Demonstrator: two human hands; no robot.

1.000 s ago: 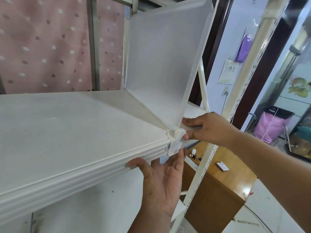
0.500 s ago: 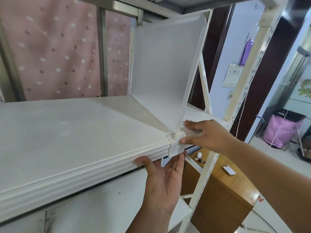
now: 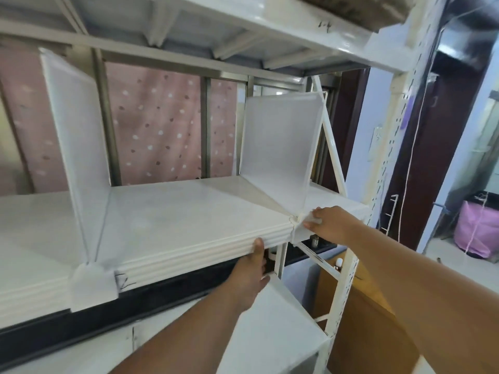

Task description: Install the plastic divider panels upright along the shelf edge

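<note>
Two translucent white divider panels stand upright on the white shelf (image 3: 175, 209). The right divider panel (image 3: 280, 149) ends in a white clip (image 3: 298, 230) hooked over the ribbed front edge (image 3: 205, 252). My right hand (image 3: 328, 224) presses its fingers on that clip from the right. My left hand (image 3: 249, 271) reaches up from below, thumb on the ribbed edge just left of the clip, fingers under the shelf. The left divider panel (image 3: 77, 147) stands further left, with its own clip (image 3: 91, 287) over the edge.
A white upper shelf (image 3: 270, 25) hangs close overhead. A perforated white upright (image 3: 348, 279) stands at the right corner. Below are a lower white shelf (image 3: 270, 333) and a wooden cabinet (image 3: 361, 319). A pink dotted curtain (image 3: 162, 125) hangs behind; a pink bag (image 3: 478, 228) is far right.
The view has pulled back and tilted up, bringing the left divider and upper shelf into sight. My left hand has slid left along the front edge, away from the clip. My right hand stays on the clip.
</note>
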